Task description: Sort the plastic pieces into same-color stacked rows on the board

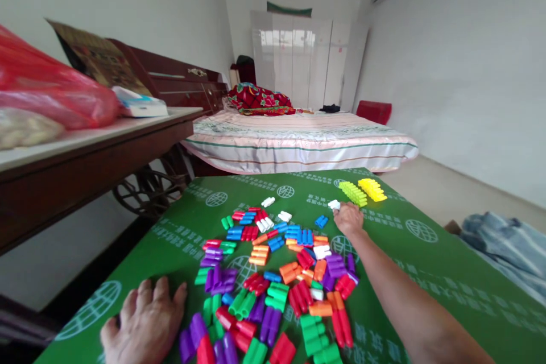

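My left hand (143,318) lies flat on the green tabletop (170,250) with its fingers spread, left of the pile and holding nothing. Farther out, my right hand (350,219) has its fingers closed on a white toy block (334,205), just short of the lime-green blocks (353,194). A row of yellow blocks (372,189) stands right beside those. Between my hands lie many loose plastic blocks shaped like joined tubes, among them purple ones (269,324), green ones (313,334), orange ones (259,255) and a blue one (321,221). Another white block (268,202) sits at the far side.
To the left, a side table (179,116) holds a red plastic bag (55,85) and a tissue pack (140,103). A bed (298,139) with a red floral blanket (260,99) is beyond the far edge. Checked cloth (503,244) lies at right.
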{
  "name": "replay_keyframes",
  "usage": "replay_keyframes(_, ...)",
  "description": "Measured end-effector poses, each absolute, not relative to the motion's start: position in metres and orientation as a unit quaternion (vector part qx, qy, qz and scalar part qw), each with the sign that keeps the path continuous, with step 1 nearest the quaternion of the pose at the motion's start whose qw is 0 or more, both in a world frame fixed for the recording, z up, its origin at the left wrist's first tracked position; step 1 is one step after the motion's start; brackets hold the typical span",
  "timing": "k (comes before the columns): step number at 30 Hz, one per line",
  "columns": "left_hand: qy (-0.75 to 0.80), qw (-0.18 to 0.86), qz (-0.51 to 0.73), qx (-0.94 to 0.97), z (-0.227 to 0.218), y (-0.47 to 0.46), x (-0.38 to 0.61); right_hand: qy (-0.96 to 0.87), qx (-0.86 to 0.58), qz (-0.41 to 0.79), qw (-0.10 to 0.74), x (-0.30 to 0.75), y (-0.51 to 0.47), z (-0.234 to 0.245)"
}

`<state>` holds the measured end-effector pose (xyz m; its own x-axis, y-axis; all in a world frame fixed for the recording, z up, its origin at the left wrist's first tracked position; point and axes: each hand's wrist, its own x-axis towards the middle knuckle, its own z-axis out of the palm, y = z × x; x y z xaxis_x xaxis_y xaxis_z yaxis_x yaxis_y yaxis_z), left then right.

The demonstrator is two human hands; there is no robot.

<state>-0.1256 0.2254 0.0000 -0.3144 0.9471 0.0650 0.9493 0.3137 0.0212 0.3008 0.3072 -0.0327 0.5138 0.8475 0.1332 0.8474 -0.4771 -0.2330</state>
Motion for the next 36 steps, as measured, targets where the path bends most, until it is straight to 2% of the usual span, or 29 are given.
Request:
replay_keyframes(6,-0.813,0.026,0.014,-0.581,-0.004,0.228,-0.130,-0.487,-0.864,0.001,0.125,0.307,0.335,-0.037)
replay_keyframes(19,-0.813,0.053,-0.016,-0.580,-0.017,0.231,-0.135,-0.485,-0.865,-0.011,0.126,0.299,0.336,-0.029)
replay_keyframes(30,-0.818,0.047,0.004,-0.573,-0.005,0.224,-0.125,-0.775,-0.620,0.034,0.122,0.172,0.369,0.011)
replay_keyframes(36,-0.815,0.069,-0.018,-0.575,-0.015,0.228,-0.133,-0.798,-0.595,0.050,0.082,0.136,0.388,0.010)
